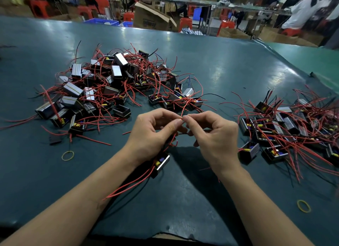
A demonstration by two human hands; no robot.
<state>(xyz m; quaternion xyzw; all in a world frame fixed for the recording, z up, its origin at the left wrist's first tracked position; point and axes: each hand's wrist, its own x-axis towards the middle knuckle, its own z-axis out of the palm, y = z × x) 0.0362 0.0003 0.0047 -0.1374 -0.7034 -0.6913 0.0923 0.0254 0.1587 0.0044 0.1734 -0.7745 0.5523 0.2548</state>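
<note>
My left hand [153, 134] and my right hand [214, 135] meet above the green table [211, 71], fingertips together, pinching thin red wires [183, 110] between thumbs and forefingers. Below my left wrist hangs a small black box-shaped component [161, 164] with yellow and blue parts inside; its red and black leads trail down toward my left forearm. Whether the pinched wires belong to this component is partly hidden by my fingers.
A large heap of the same wired black components [110, 84] lies at left centre, a second heap [286, 130] at right. Two yellow rubber bands lie loose, one [67, 155] at left and the other [304, 206] at right. Cardboard boxes and red stools stand beyond the table.
</note>
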